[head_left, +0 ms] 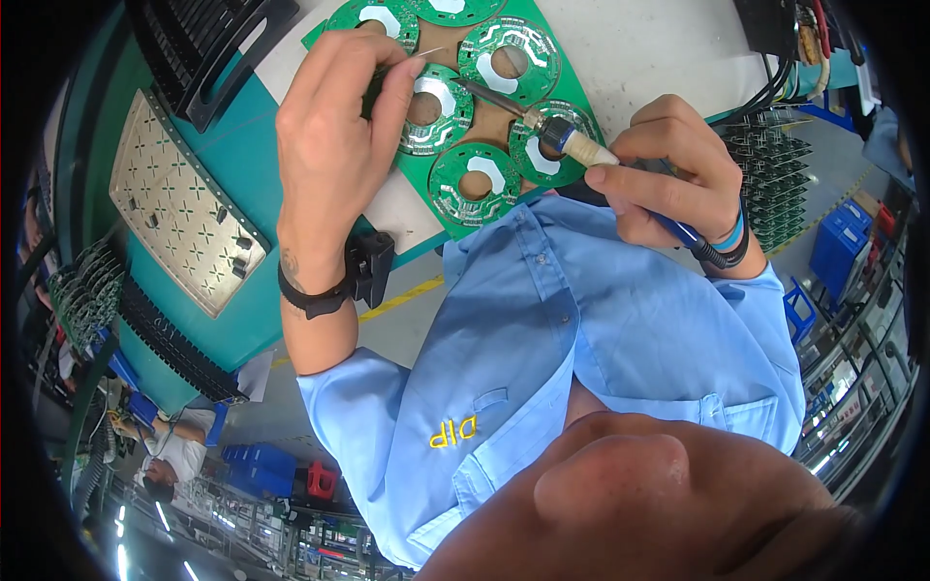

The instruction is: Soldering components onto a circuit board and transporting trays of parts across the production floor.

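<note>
A green circuit board panel (452,221) with several round boards lies under my hands on the work surface. Each round board has a hole in its middle and silvery patches around it. My left hand (334,131) is over the panel's left side, thumb and fingers pinched on a thin strand of solder wire (433,50). In my right hand (678,174) is a soldering iron (585,149) with a pale collar and a blue handle, held like a pen. Its tip points left, over the round board (449,131) nearest the wire; I cannot tell whether it touches.
Left of the panel, a metal plate (174,198) with cross-shaped cutouts lies on a green mat (254,155). A black slotted rack (199,53) stands at the far left. Stacked green boards (775,184) and blue bins (839,242) are to the right. Another person (179,450) is at lower left.
</note>
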The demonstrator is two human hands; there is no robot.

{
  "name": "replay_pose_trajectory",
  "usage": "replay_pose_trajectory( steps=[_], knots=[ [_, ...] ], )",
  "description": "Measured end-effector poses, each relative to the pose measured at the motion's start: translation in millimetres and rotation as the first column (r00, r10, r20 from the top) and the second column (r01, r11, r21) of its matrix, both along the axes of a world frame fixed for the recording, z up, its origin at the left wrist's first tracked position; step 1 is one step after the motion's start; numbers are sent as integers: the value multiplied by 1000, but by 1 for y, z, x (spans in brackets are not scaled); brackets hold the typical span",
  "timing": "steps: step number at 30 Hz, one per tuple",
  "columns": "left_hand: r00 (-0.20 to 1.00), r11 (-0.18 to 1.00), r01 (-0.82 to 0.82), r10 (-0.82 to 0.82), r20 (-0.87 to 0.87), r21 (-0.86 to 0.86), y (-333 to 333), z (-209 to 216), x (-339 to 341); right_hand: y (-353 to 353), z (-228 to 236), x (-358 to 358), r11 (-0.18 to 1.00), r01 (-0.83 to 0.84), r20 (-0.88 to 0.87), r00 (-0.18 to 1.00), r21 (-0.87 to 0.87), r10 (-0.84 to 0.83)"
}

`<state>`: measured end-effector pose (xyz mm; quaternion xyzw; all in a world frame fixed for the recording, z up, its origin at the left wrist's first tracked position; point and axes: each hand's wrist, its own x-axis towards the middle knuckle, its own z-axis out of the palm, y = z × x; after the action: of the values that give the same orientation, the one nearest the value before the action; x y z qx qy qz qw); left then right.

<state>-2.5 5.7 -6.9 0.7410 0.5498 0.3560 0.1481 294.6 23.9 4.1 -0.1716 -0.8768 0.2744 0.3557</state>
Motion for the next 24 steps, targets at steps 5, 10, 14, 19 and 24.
replay_pose_trajectory(
  steps=[5, 10, 14, 19, 24],
  knots=[
    [993, 975, -106, 112, 19, -195, -5, 9, 3, -1, -1, 5, 1000, 13, -10, 1000, 1, -13],
    [999, 994, 14, -9, 45, -107, -5, 8, 3, 0, -1, 5, 999, 35, 9, 999, 8, -35],
    [997, 995, 62, -57, 50, -84, -5, 4, 3, 0, 0, 5, 999, 37, 20, 999, 3, -37],
    [997, 995, 82, -81, 18, -56, -5, 2, 2, 1, 0, 3, 999, 33, 20, 999, 5, -33],
    [996, 995, 85, -84, 9, -51, -4, 2, 2, 0, 0, 1, 999, 52, 33, 998, -3, -51]
  ],
)
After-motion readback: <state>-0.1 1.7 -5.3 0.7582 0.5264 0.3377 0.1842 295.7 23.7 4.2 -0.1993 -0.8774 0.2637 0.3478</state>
